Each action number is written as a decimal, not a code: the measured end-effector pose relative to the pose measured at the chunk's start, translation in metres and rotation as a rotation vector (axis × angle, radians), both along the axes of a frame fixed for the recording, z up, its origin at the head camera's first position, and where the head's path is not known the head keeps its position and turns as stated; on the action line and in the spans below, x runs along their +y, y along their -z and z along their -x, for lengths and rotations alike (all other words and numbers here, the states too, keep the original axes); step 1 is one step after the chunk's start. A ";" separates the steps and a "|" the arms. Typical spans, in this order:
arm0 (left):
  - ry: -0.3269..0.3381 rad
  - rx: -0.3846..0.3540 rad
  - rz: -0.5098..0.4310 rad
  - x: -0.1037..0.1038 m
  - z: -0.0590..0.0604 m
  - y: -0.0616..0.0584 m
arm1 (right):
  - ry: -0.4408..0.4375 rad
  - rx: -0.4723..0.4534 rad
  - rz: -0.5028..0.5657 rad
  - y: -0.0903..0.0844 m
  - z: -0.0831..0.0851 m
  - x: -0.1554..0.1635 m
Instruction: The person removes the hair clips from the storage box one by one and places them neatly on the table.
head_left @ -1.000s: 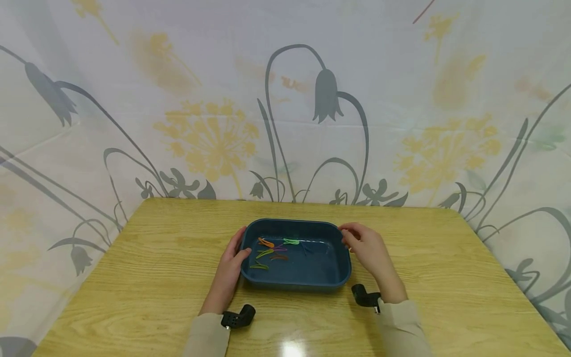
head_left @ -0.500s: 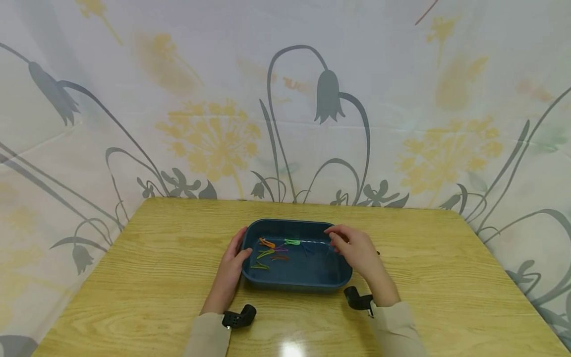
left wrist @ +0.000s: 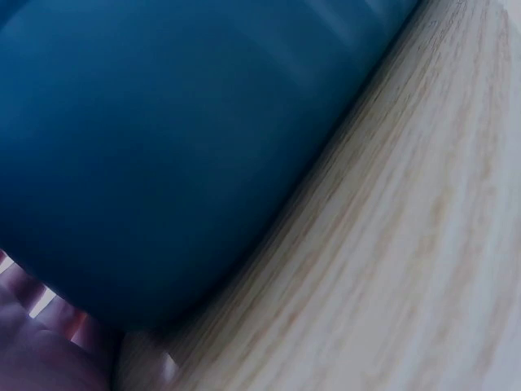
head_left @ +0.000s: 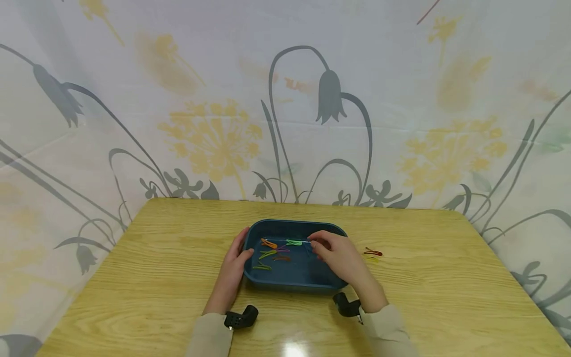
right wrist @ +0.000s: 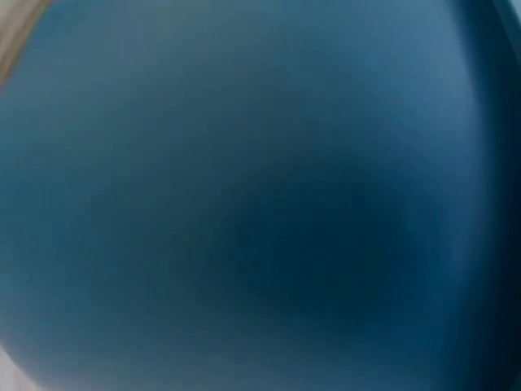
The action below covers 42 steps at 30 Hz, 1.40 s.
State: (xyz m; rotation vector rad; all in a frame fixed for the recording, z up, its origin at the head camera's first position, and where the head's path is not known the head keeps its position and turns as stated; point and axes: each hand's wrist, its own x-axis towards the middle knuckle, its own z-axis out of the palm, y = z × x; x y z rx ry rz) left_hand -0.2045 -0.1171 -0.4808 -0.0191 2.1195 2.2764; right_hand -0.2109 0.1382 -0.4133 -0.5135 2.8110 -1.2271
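A dark blue plastic tray (head_left: 294,286) stands on the table. My left hand (head_left: 232,263) grips its left end, thumb over the rim and fingers along the outer wall; palm and fingers show in the left wrist view's lower left corner. In the tray lie small thin V-shaped pieces like hair clips: orange (head_left: 268,243), light green (head_left: 294,243), purple (head_left: 283,249), brown (head_left: 282,258), a few yellow-green (head_left: 262,267) and a dark blue one (head_left: 308,249). My right hand (head_left: 337,253) hangs over the tray, fingers bent, thumb and index fingertips slightly apart beside the dark blue piece.
A red clip-like piece (head_left: 373,252) and a yellow one (head_left: 372,259) lie on the wooden table (head_left: 446,287) right of the tray. A flower-patterned cloth (head_left: 214,74) hangs behind the table. The blue tray wall nearly fills the right wrist view.
My right hand has moved left from the tray's right rim to above its inside, uncovering the red and yellow pieces on the table. The left hand keeps its grip on the tray.
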 end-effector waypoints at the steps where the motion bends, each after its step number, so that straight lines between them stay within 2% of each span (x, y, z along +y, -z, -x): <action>1: -0.002 -0.003 -0.006 0.000 0.000 0.000 | -0.010 -0.001 -0.003 0.000 -0.001 -0.002; 15: -0.005 0.024 0.004 -0.001 0.001 0.000 | -0.062 0.006 -0.061 0.005 -0.010 -0.025; 26: 0.001 0.000 -0.016 0.000 0.000 -0.001 | -0.171 0.003 -0.097 0.015 -0.011 -0.042; 36: 0.001 -0.021 -0.003 -0.003 -0.002 -0.002 | -0.164 -0.006 -0.139 0.013 -0.017 -0.052; 42: 0.000 -0.002 -0.007 0.000 -0.001 -0.003 | -0.182 -0.005 -0.179 0.010 -0.016 -0.055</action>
